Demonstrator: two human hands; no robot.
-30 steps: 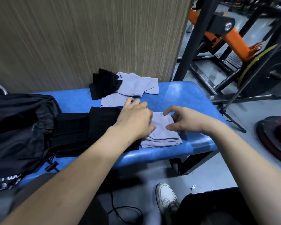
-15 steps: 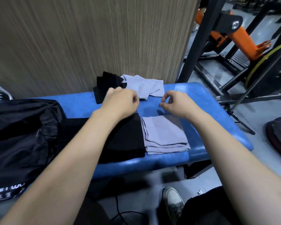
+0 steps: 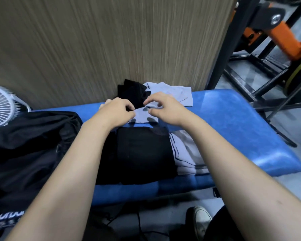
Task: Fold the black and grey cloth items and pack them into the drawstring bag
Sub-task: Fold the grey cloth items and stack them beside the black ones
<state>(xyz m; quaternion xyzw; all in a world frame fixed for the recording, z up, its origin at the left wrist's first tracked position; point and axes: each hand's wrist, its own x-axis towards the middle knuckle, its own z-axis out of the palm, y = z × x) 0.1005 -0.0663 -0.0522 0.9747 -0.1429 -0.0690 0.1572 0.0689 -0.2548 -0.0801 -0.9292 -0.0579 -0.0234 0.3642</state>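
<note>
Nearest on the blue padded surface lie a folded black cloth and, touching it on the right, a folded grey cloth. Left, the black drawstring bag waits. Farther, the left hand and right hand each pinch an unfolded grey cloth, probably to draw it nearer for folding. A loose black cloth lies beside it.

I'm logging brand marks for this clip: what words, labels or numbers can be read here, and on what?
White lettering on the black drawstring bag, at its near left corner: cut off and blurred, not readable.
Smaller white marks under that lettering: too small and blurred to read.
No other text shows, on the cloths, the blue bench or the gym equipment.
</note>
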